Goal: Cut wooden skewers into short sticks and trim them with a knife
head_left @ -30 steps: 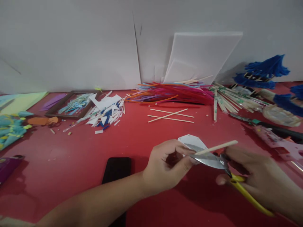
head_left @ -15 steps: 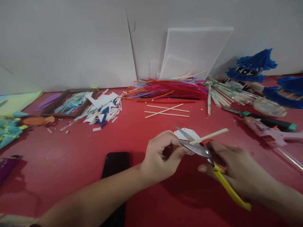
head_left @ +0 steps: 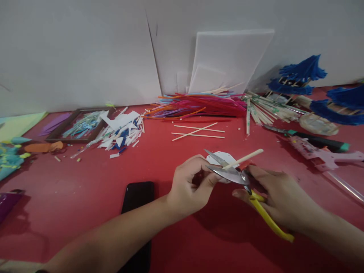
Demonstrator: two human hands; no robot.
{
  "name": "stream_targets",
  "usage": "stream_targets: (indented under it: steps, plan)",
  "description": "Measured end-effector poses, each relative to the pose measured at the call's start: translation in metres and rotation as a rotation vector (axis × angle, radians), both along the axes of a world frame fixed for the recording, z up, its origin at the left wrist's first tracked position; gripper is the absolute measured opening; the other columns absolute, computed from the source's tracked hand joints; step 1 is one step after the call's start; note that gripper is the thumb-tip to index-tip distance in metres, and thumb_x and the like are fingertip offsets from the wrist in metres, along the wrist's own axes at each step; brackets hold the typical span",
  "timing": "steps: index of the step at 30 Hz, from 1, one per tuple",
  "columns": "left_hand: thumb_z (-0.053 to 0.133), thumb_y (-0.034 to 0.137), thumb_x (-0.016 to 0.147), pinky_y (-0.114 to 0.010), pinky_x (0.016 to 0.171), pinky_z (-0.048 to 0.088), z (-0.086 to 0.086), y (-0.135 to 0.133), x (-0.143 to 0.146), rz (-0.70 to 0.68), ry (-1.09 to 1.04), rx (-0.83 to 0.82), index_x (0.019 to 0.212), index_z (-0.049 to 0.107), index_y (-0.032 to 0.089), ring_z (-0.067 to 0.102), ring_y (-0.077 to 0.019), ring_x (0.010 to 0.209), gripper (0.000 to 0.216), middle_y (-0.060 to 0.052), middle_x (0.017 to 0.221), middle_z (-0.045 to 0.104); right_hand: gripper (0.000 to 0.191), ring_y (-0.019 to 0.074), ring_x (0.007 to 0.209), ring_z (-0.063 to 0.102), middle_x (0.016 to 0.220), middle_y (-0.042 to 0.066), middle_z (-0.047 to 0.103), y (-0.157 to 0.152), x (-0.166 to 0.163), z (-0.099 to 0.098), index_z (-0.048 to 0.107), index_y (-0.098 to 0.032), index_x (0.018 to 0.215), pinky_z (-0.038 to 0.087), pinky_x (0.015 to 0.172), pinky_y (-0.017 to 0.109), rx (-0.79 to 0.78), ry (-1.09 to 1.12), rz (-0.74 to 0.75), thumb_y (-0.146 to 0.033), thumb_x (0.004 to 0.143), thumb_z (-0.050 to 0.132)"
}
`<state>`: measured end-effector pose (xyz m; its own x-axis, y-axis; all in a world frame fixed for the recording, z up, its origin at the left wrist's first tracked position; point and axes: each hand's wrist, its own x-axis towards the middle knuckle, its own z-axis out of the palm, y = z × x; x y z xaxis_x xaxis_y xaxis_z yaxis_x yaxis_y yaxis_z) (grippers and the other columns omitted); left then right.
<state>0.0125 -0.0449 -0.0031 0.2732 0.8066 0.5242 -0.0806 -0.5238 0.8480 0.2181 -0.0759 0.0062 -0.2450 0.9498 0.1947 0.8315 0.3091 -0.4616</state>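
We are holding a thin wooden stick [head_left: 243,159] with our left hand [head_left: 191,185], the fingers curled and pinching its near end, so that the stick is slanting up and away to the right, above the tabletop [head_left: 85,189]. Our right hand [head_left: 280,199] is gripping the yellow handles of a pair of scissors [head_left: 241,182], and the steel blades are standing apart, pointing left toward the left hand, with the stick lying across them between the two hands. Just beyond the blades a small white card [head_left: 224,157] is lying flat on the tabletop, partly hidden by the scissors and the stick. Near our left forearm, on its left side, a black phone [head_left: 138,197] is lying face down or dark. Farther out beyond both hands, three loose sticks [head_left: 197,131] are crossing each other, and behind them a heap of pink, red and orange straws [head_left: 201,106] is stretching along the wall. Well to the left of the left hand, a pile of white and blue scraps [head_left: 121,132] is sitting beside a brown frame [head_left: 78,129]. Beyond the right hand we are seeing a bundle of wrapped chopsticks [head_left: 267,110], a pink glue gun [head_left: 321,157] and blue fringed pieces [head_left: 301,76].
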Motion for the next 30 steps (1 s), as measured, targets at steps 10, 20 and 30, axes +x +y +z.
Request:
stream_targets:
  steps: [10,20,30]
  plan:
    - [0.064,0.018,0.091,-0.022,0.058,0.056,0.005,0.001,-0.004,-0.013,0.073,0.065,0.086,0.067,0.019,0.072,-0.0138,0.066,0.006,-0.006,0.078,0.078,0.047,0.0173,0.042,0.048,0.055,-0.002,0.052,0.001,-0.001,0.005,0.042,-0.028,0.073,0.036,0.044,0.03,-0.03,0.023,-0.018,-0.074,0.082,0.046]
    - [0.065,0.021,0.093,-0.02,0.052,0.051,0.006,0.002,-0.005,-0.07,0.064,0.031,0.086,0.067,0.018,0.067,-0.011,0.056,0.008,-0.004,0.071,0.073,0.043,0.0218,0.051,0.058,0.065,0.003,0.062,0.0,0.005,-0.006,0.049,-0.026,0.083,0.041,0.047,0.032,-0.006,0.053,0.003,-0.069,0.082,0.05]
    - [0.065,0.045,0.093,-0.022,0.054,0.055,0.009,0.003,-0.003,-0.23,-0.017,-0.16,0.079,0.062,0.017,0.069,-0.0127,0.06,0.031,-0.007,0.075,0.072,0.045,0.0227,0.05,0.06,0.061,0.004,0.064,0.002,0.001,0.004,0.052,-0.026,0.079,0.041,0.045,0.032,0.014,0.07,0.026,-0.071,0.079,0.052]
